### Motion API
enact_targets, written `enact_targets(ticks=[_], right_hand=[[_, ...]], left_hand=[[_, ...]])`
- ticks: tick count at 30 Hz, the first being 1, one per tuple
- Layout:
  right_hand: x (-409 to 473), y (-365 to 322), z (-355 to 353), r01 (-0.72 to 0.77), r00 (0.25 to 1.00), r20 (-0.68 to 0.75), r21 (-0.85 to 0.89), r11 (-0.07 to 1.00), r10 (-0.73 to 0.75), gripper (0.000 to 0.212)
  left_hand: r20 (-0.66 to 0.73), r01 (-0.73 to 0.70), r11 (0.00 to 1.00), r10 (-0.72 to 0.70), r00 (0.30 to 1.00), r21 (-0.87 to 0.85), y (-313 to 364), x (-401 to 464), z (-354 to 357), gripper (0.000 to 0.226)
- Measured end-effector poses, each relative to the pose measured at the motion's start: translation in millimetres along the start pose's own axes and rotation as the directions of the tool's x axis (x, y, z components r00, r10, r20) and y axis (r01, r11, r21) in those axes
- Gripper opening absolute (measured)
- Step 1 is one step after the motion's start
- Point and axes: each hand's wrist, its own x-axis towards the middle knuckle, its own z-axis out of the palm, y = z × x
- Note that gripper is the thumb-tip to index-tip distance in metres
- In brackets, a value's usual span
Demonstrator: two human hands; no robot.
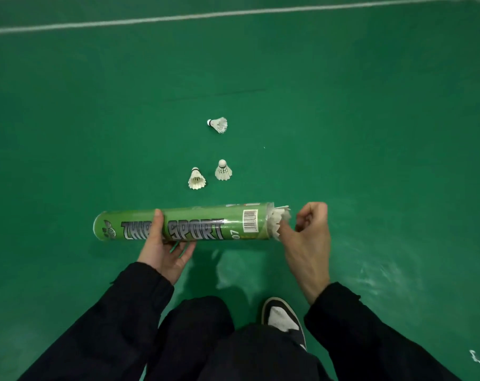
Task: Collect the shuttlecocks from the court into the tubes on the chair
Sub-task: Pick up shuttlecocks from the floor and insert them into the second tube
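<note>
Green court floor [370,119]: three white feather shuttlecocks [218,125] [223,170] [196,179] lie beyond the green cardboard tube [206,222], gripped by left hand [164,250]; right hand [307,237] pinches protruding white feathers [278,218].

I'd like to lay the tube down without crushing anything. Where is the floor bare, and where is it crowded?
Bare court floor spreads left of the three loose shuttlecocks, and again to their right, up to the white line. It is crowded ahead of the tube: two shuttlecocks lie close beyond it, a third farther.
</note>
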Motion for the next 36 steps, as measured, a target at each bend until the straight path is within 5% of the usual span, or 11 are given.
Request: enact_targets(ticks=[3, 5, 8, 12, 18, 23, 28, 30, 33, 36], right_hand=[[-10, -28, -11, 0.119, 0.961, 0.234, 0.128, 0.985, -0.146, 0.013], [-15, -51, -11, 0.175, 0.845, 0.494, 0.104, 0.979, -0.204, 0.010], [-15, -89, 1, 0.231, 0.674, 0.728, -0.047, 0.972, -0.125, 0.028], [-9, -127, 25, 0.217, 0.563, 0.827, -0.146, 0.965, -0.001, 0.041], [16, -94, 48, -0.027, 0.793, 0.609, 0.086, 0.996, -0.031, 0.019], [73, -32, 81, -0.070, 0.705, 0.707, 0.002, 0.998, 0.048, 0.019], [133, 21, 127, -0.390, 0.517, 0.798, -0.102, 0.915, 0.309, 0.016], [150, 24, 139, -0.435, 0.502, 0.794, -0.111, 0.893, 0.343, 0.013], [179, 26, 157, -0.449, 0.635, 0.722, 0.056, 0.892, 0.274, 0.019], [217, 47, 184, -0.185, 0.828, 0.534, -0.028, 0.982, 0.171, 0.021]], left_hand=[[0.025, -0.027, 0.998, 0.028, 0.999, -0.048, 19, -15, -7, 0.070], [0.039, -0.039, 0.995, 0.043, 0.998, -0.088, 32, -29, -11, 0.073], [0.040, -0.077, 0.986, 0.083, 0.996, -0.147, 55, -46, -18, 0.078], [0.102, -0.122, 0.978, 0.140, 0.985, -0.169, 77, -55, -25, 0.081], [0.083, -0.145, 0.973, 0.162, 0.983, -0.181, 85, -15, -17, 0.075], [0.008, -0.090, 0.990, 0.091, 0.996, -0.105, 76, 58, -3, 0.066], [-0.127, -0.009, 1.000, 0.009, 0.992, -0.005, 77, 127, 19, 0.073], [-0.145, 0.011, 0.999, -0.006, 0.989, 0.030, 85, 143, 21, 0.084], [-0.189, -0.030, 1.000, 0.030, 0.981, 0.005, 104, 168, 10, 0.096], [-0.252, -0.081, 0.997, 0.074, 0.965, -0.018, 123, 200, -13, 0.111]])
